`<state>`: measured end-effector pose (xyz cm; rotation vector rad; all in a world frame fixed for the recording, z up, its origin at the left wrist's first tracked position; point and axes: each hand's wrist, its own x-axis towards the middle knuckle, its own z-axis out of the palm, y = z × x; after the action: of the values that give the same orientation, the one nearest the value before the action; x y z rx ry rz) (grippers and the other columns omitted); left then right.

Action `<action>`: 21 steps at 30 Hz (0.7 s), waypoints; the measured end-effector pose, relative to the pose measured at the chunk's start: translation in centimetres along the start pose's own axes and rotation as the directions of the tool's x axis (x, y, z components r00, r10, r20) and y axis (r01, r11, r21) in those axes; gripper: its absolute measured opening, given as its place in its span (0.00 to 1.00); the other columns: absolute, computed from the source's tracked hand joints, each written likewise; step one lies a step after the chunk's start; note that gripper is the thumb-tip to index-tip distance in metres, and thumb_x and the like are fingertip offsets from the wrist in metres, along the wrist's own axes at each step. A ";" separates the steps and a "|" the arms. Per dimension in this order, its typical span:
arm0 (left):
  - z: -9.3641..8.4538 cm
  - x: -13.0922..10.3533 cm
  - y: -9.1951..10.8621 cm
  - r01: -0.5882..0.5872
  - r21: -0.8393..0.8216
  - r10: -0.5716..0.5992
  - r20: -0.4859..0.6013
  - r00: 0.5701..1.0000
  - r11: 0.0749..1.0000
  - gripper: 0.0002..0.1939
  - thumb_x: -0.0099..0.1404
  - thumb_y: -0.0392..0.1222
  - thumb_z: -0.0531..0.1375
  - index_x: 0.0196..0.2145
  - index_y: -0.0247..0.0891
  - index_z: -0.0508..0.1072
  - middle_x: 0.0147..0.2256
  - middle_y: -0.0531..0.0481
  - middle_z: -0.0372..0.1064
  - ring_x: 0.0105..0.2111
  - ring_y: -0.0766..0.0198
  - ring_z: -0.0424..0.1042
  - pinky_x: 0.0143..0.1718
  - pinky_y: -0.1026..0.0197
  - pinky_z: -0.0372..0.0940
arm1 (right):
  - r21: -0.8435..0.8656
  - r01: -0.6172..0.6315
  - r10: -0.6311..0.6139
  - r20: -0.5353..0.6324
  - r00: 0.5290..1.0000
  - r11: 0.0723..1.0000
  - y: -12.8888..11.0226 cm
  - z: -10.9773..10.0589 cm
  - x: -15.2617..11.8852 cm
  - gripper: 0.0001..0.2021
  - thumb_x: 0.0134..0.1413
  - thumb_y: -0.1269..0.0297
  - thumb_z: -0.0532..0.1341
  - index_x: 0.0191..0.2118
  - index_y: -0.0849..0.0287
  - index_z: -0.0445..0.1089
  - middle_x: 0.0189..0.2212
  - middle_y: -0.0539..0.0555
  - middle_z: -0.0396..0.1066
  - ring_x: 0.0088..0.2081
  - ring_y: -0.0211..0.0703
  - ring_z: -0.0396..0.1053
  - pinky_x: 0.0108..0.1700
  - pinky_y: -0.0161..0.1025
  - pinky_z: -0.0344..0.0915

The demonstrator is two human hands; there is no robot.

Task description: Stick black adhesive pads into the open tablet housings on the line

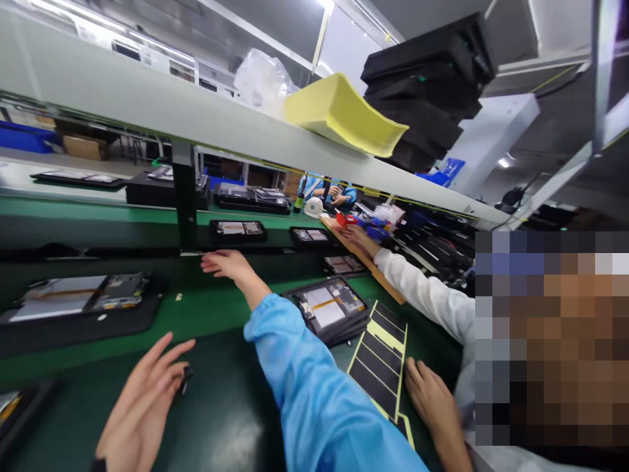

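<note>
Left hand (147,400): fingers partly curled, gripping a small black part (185,375) above the bench (216,406). Right hand (228,265): fingers extended, nothing visibly held. Stacked black trays (346,332): topmost contains an opened tablet (328,309).

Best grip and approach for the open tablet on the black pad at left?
Probably grip the tablet by its outer edges at the right end, coming from the right: it lies flat, that end is nearest the left hand, and silver panel and orange ribbon sit exposed.

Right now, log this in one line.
left hand: holding small black piece | right hand: outstretched toward black post | opened tablet: on black mat
</note>
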<state>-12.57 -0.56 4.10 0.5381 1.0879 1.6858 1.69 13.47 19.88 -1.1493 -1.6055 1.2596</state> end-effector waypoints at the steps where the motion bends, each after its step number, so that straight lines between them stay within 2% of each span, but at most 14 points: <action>1: 0.5 -1.2 1.1 -0.019 -0.063 0.020 0.015 1.000 0.998 0.42 0.53 0.54 0.75 0.64 0.49 0.71 0.56 0.46 0.76 0.40 0.60 0.74 0.37 0.66 0.72 | 0.016 -0.020 0.018 0.091 0.996 1.000 0.1 0.7 -0.7 0.15 0.70 0.58 0.64 0.54 0.63 0.73 0.50 0.57 0.76 0.47 0.47 0.77 0.49 0.50 0.77; 4: 1.0 -5.0 3.3 -0.014 -0.182 0.025 0.058 0.998 0.983 0.40 0.55 0.49 0.74 0.64 0.47 0.71 0.53 0.42 0.77 0.36 0.63 0.72 0.32 0.65 0.71 | 0.053 -0.052 0.033 0.310 0.950 0.997 1.4 1.8 -4.4 0.10 0.69 0.59 0.65 0.42 0.62 0.78 0.37 0.54 0.80 0.40 0.41 0.79 0.44 0.39 0.74; 6: 1.0 -7.7 4.1 0.032 -0.201 -0.013 0.092 0.996 0.979 0.39 0.56 0.48 0.74 0.64 0.46 0.71 0.52 0.40 0.77 0.34 0.63 0.71 0.30 0.65 0.69 | 0.082 -0.046 0.011 0.380 0.925 0.996 2.3 1.3 -7.6 0.10 0.64 0.58 0.68 0.42 0.60 0.80 0.36 0.53 0.81 0.41 0.40 0.79 0.43 0.36 0.72; 9: 1.2 -11.2 5.0 0.083 -0.183 -0.061 0.123 0.991 0.980 0.37 0.57 0.48 0.74 0.63 0.44 0.71 0.52 0.38 0.77 0.32 0.64 0.69 0.28 0.64 0.68 | 0.111 0.031 -0.078 0.445 0.892 0.993 3.2 -0.1 -12.4 0.16 0.56 0.52 0.72 0.44 0.58 0.81 0.40 0.54 0.82 0.41 0.42 0.79 0.44 0.37 0.72; 12: 1.6 -13.6 5.9 0.091 -0.195 -0.065 0.137 0.988 0.977 0.35 0.58 0.48 0.72 0.62 0.43 0.72 0.54 0.37 0.76 0.31 0.64 0.69 0.26 0.64 0.67 | 0.098 0.102 -0.136 0.441 0.887 0.990 3.3 -0.7 -16.3 0.18 0.55 0.50 0.72 0.45 0.58 0.81 0.39 0.54 0.82 0.40 0.43 0.78 0.43 0.39 0.72; 16: 1.7 -15.1 6.4 0.056 -0.218 -0.027 0.134 0.991 0.974 0.34 0.57 0.49 0.72 0.61 0.45 0.73 0.58 0.37 0.73 0.36 0.62 0.73 0.30 0.63 0.70 | 0.091 0.166 -0.185 0.272 0.944 0.982 3.3 0.1 -20.3 0.14 0.55 0.55 0.72 0.45 0.57 0.81 0.40 0.54 0.81 0.42 0.45 0.78 0.42 0.39 0.73; 18: 1.4 -15.4 6.2 -0.003 -0.140 0.022 0.130 0.991 0.990 0.33 0.59 0.50 0.72 0.61 0.46 0.73 0.61 0.38 0.71 0.39 0.61 0.75 0.34 0.63 0.72 | 0.067 0.195 -0.205 0.231 0.951 0.979 3.3 0.4 -21.6 0.12 0.54 0.58 0.72 0.43 0.56 0.82 0.40 0.54 0.80 0.43 0.45 0.78 0.41 0.37 0.73; 21: 1.0 -15.8 5.8 -0.150 0.051 0.139 0.173 0.975 0.987 0.29 0.64 0.53 0.70 0.61 0.45 0.74 0.63 0.38 0.69 0.40 0.61 0.76 0.38 0.64 0.71 | 0.034 0.166 -0.169 0.288 0.943 0.986 3.2 0.4 -22.3 0.10 0.54 0.59 0.72 0.41 0.55 0.83 0.38 0.53 0.78 0.42 0.44 0.77 0.38 0.35 0.70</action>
<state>-8.63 -14.95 11.84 0.8038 1.0010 1.7002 8.34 -7.64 15.64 -0.8285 -1.8668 1.3679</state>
